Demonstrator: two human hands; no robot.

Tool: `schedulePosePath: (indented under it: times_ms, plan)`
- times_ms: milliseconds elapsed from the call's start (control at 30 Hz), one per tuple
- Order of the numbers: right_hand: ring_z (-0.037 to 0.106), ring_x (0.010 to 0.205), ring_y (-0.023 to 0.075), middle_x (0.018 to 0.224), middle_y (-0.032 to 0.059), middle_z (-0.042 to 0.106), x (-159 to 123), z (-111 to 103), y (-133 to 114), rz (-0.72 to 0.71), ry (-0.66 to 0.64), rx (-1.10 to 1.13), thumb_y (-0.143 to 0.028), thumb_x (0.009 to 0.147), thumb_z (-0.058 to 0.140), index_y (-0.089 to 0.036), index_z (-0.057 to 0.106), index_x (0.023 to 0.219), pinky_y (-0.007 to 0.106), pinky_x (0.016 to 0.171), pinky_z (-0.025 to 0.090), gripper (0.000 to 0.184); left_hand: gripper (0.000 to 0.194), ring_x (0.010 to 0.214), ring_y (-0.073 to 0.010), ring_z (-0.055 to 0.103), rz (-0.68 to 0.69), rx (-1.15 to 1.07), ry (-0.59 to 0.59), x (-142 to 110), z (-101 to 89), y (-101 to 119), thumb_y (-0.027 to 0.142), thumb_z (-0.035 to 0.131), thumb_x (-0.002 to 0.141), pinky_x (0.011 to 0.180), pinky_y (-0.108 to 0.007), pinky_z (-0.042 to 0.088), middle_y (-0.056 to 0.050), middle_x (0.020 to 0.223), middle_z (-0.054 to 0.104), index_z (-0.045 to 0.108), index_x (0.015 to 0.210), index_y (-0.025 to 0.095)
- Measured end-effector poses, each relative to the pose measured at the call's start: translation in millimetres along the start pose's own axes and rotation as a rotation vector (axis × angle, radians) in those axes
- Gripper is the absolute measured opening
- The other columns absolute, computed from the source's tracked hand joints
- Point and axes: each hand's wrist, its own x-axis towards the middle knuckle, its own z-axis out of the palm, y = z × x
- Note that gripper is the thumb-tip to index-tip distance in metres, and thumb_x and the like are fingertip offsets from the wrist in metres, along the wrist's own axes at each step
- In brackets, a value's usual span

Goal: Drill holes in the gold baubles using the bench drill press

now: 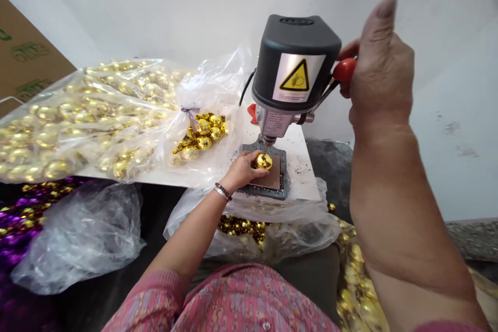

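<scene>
My left hand (pixel 243 170) is shut on a small gold mirrored ball (pixel 263 161), pressing it onto a brown pad (pixel 274 179) on the grey cast base (pixel 264 193) of a bench drill press (pixel 292 65). The tip of the drill bit (pixel 265 149) touches or nearly touches the top of the ball. My right hand (pixel 381 80) grips the feed lever of the press at its red knob (pixel 344 70), which is mostly wrapped in my fingers. Beaded bracelets circle my left wrist.
The press stands on a white board (pixel 299 176) scattered with dark drill dust. A clear bag of gold balls (pixel 78 124) lies left of it, with a smaller gold cluster (pixel 201 135) beside it. Below are loose gold and purple ornaments (pixel 23 223) and a cardboard sheet (pixel 27 52).
</scene>
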Motion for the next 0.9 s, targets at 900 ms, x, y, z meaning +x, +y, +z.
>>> schedulePosePath:
  times_ms: [900]
  plan:
    - [0.048,0.071,0.0102,0.081,0.0008,0.061,-115,-11,36,-0.270,0.214,-0.366,-0.048,0.108,0.056,-0.020,0.065,0.090,0.028,0.077,0.041,0.035,0.068,0.123,-0.0272,0.077,-0.001,0.021,-0.014,-2,0.1,6,0.025,0.102,0.085,0.117,-0.038,0.063,-0.007,0.129,0.081,0.084,0.150,0.024]
